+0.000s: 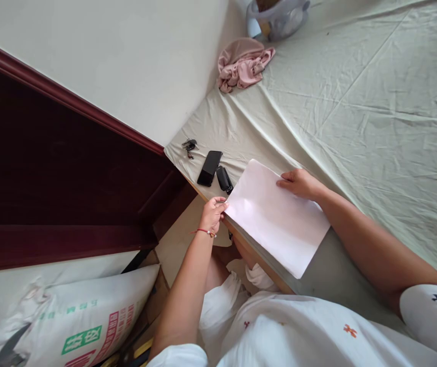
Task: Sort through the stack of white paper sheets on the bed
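The sheet of paper (277,216) looks smooth and matt white, with a faint sheen; the bed (375,117) is covered in pale cloth, creased and matt; the pink garment (243,65) is soft crumpled fabric; the phone (210,167) is glossy black, glass or plastic; the headboard (50,168) is dark polished wood; the sack (81,316) looks like woven plastic, printed, slightly shiny.

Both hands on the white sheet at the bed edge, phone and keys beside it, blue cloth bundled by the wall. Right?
Not quite: the cloth bundled by the wall is pink, not blue, as the head view shows. The rest holds: left hand and right hand hold the white sheet, with phone and keys beside it.
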`<state>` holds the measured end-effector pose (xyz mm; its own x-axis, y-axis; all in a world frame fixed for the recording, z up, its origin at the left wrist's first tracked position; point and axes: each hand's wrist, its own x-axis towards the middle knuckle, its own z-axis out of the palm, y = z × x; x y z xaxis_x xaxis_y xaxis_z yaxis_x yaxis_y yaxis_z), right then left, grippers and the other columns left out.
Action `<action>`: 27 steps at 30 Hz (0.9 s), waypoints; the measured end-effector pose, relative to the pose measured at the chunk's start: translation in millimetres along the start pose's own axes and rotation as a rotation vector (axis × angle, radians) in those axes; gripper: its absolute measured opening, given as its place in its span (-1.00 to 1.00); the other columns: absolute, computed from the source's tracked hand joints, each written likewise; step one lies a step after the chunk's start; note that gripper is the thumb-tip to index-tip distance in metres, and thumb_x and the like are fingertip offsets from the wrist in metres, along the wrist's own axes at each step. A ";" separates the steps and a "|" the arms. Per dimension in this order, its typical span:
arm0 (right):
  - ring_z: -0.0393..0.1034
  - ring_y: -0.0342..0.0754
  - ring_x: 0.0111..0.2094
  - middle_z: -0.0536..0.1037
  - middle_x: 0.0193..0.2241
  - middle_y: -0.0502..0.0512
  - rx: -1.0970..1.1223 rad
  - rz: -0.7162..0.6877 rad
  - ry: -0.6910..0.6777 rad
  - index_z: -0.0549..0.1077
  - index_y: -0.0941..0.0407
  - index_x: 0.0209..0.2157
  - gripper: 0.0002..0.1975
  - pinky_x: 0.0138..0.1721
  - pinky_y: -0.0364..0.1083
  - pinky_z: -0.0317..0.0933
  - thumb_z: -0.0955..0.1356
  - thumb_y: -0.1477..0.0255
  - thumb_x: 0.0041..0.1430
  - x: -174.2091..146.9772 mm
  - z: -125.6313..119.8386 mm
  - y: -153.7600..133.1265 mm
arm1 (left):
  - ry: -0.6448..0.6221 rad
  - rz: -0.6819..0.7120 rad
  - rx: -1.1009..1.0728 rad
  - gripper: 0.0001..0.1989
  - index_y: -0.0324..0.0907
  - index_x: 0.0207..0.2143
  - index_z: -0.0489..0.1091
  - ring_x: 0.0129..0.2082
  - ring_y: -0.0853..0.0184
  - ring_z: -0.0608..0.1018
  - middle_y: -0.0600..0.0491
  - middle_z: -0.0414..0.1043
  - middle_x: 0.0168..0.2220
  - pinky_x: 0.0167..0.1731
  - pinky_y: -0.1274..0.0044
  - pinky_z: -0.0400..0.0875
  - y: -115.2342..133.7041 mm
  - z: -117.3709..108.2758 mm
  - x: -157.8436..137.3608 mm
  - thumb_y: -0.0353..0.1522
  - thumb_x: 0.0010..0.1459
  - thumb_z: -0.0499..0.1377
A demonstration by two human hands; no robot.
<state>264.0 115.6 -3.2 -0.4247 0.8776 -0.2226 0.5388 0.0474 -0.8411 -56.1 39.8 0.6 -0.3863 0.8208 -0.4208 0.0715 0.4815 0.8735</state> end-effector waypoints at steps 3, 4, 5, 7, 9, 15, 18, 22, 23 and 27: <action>0.07 -0.10 -0.50 0.16 -0.60 -0.04 -0.035 -0.005 -0.018 0.10 0.06 -0.60 -0.62 -0.41 -0.04 -0.03 0.32 0.28 0.18 -0.8 -3.0 -2.0 | 0.096 0.032 -0.019 -0.51 -0.18 -0.28 0.34 -0.60 0.47 0.37 0.14 0.44 -0.50 -0.64 0.67 0.03 2.0 10.2 9.7 -0.34 -0.30 0.44; 0.08 -0.10 -0.50 0.17 -0.60 -0.04 -0.047 -0.005 -0.015 0.10 0.06 -0.60 -0.63 -0.41 -0.04 -0.03 0.32 0.29 0.18 -1.0 -3.6 -2.6 | 0.122 0.047 -0.014 -0.52 -0.17 -0.26 0.32 -0.59 0.47 0.38 0.14 0.44 -0.49 -0.63 0.67 0.04 2.6 13.5 13.2 -0.35 -0.28 0.42; 0.08 -0.11 -0.51 0.18 -0.60 -0.04 -0.058 -0.001 -0.005 0.10 0.06 -0.60 -0.63 -0.41 -0.04 -0.03 0.32 0.31 0.17 -1.1 -3.8 -3.2 | 0.149 0.062 -0.008 -0.52 -0.17 -0.25 0.31 -0.58 0.47 0.38 0.13 0.44 -0.47 -0.62 0.66 0.06 2.5 16.7 16.5 -0.36 -0.25 0.42; 0.07 -0.11 -0.51 0.18 -0.61 -0.03 -0.071 0.014 0.025 0.10 0.06 -0.61 -0.65 -0.41 -0.04 -0.03 0.31 0.34 0.16 -1.0 -3.3 -4.2 | 0.211 0.091 0.004 -0.51 -0.16 -0.21 0.28 -0.58 0.46 0.38 0.13 0.43 -0.44 -0.60 0.65 0.09 -0.1 22.0 22.4 -0.38 -0.20 0.41; 0.07 -0.11 -0.51 0.18 -0.61 -0.03 -0.077 0.028 0.049 0.09 0.06 -0.61 -0.66 -0.41 -0.04 -0.03 0.30 0.37 0.15 -0.7 -2.1 -4.9 | 0.280 0.119 0.010 -0.53 -0.16 -0.19 0.27 -0.57 0.46 0.39 0.15 0.42 -0.44 -0.59 0.64 0.12 -6.1 25.6 27.3 -0.37 -0.14 0.40; 0.09 -0.11 -0.48 0.19 -0.59 -0.04 -0.061 0.052 0.074 0.13 0.06 -0.59 -0.71 -0.39 -0.07 0.00 0.29 0.41 0.14 -0.8 -0.3 -6.5 | 0.412 0.247 0.085 -0.63 -0.18 -0.13 0.30 -0.56 0.40 0.46 0.17 0.42 -0.46 -0.43 0.55 0.34 -29.3 29.0 37.8 -0.34 0.03 0.32; 0.07 -0.12 -0.47 0.16 -0.58 -0.06 -0.037 0.071 0.092 0.11 0.06 -0.59 -0.72 -0.39 -0.07 -0.01 0.28 0.42 0.14 -0.8 -0.2 -6.4 | 0.469 0.352 0.172 -0.67 -0.20 -0.09 0.32 -0.53 0.33 0.52 0.15 0.44 -0.49 -0.32 0.48 0.41 -36.7 31.1 36.7 -0.35 0.10 0.27; 0.05 -0.13 -0.47 0.15 -0.58 -0.07 0.014 0.103 0.105 0.10 0.06 -0.59 -0.71 -0.39 -0.07 -0.01 0.29 0.43 0.14 -0.3 0.0 -3.8 | 0.487 0.512 0.225 -0.58 -0.20 0.09 0.31 -0.54 0.35 0.50 0.09 0.49 -0.40 -0.31 0.47 0.42 -40.3 34.6 28.8 -0.39 0.18 0.19; 0.05 -0.13 -0.47 0.14 -0.58 -0.07 0.028 0.111 0.108 0.10 0.06 -0.59 -0.71 -0.40 -0.07 -0.01 0.29 0.43 0.14 -0.3 0.1 -3.2 | 0.478 0.537 0.218 -0.53 -0.18 0.16 0.28 -0.55 0.37 0.48 0.06 0.51 -0.33 -0.33 0.48 0.41 -40.5 35.1 27.2 -0.40 0.19 0.17; 0.06 -0.14 -0.48 0.15 -0.57 -0.07 0.059 0.141 0.112 0.13 0.06 -0.58 -0.73 -0.42 -0.08 -0.02 0.29 0.43 0.13 -0.6 0.5 -2.8 | 0.403 0.595 0.259 -0.46 -0.12 0.29 0.30 -0.47 0.35 0.50 -0.06 0.53 -0.14 -0.31 0.48 0.44 -40.8 34.5 26.2 -0.41 0.26 0.10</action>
<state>262.4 114.7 -1.0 -0.2624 0.9214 -0.2865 0.5422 -0.1048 -0.8337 -37.4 52.3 -54.5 -0.5177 0.8126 0.2678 0.5665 0.0911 0.8190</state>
